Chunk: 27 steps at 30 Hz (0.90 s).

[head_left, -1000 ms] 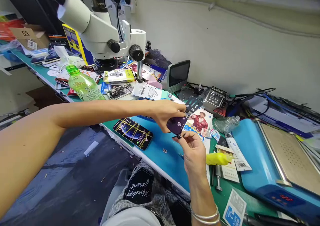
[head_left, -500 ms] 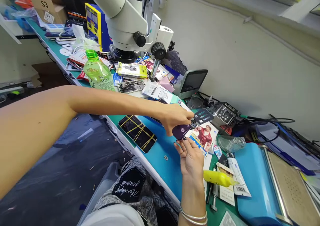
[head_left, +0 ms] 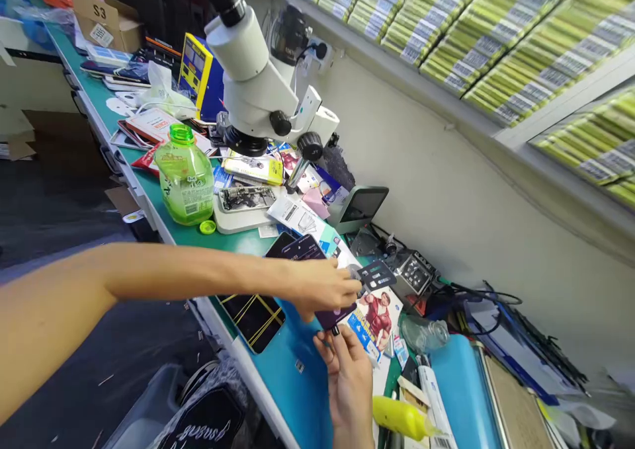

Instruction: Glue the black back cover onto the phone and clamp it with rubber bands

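My left hand [head_left: 325,287] reaches in from the left, fingers closed, over a dark purple phone screen [head_left: 335,317]; anything in its fingertips is too small to name. Below it, my right hand [head_left: 351,369] pinches the lower edge of that purple screen between thumb and fingers. A dark printed card [head_left: 377,274] lies just beyond my left fingertips. Two phones, one with a lit screen [head_left: 305,245], lie behind my left forearm. A black phone with yellow bands [head_left: 255,323] rests on the blue mat [head_left: 305,396].
A microscope [head_left: 268,79] stands at the back, with a green bottle [head_left: 184,178] to its front left. On the right are a picture box [head_left: 378,317], a glass jar [head_left: 424,333], a yellow squeeze bottle [head_left: 401,417] and a blue machine [head_left: 464,383].
The view has tilted up and shifted, showing more shelf and sliding the bench items left and down. My left hand has turned more palm-down over the purple screen; my right hand keeps its pinch.
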Tool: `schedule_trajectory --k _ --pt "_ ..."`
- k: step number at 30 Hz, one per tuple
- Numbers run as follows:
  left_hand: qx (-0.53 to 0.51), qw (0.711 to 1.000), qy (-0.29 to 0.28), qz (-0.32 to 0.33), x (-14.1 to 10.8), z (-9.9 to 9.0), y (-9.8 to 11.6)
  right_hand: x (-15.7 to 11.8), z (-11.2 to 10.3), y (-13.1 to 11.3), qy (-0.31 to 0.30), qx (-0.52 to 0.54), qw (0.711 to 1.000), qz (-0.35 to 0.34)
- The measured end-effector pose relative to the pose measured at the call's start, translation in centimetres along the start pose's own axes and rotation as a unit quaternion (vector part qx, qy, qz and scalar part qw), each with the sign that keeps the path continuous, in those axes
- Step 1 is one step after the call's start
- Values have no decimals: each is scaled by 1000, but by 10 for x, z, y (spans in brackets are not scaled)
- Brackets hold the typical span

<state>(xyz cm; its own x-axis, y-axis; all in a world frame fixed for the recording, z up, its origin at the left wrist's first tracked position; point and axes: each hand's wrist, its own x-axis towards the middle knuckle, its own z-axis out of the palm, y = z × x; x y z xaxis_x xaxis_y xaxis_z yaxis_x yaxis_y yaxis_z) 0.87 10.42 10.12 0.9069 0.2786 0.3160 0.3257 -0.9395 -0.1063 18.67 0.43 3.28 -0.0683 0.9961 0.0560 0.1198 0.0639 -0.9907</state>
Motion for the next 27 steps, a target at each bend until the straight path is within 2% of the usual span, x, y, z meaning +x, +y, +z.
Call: schedule_trajectory --k 6,11,21,27 --pt "56 996 60 -31 -2 -5 23 -3 -9 8 95 26 991 94" --pt "69 993 87 -40 1 0 24 -6 -6 11 125 27 983 131" --pt "93 989 100 -48 13 13 29 -1 -4 23 157 45 981 108" --pt "96 990 99 -38 16 16 34 0 -12 29 161 41 982 90"
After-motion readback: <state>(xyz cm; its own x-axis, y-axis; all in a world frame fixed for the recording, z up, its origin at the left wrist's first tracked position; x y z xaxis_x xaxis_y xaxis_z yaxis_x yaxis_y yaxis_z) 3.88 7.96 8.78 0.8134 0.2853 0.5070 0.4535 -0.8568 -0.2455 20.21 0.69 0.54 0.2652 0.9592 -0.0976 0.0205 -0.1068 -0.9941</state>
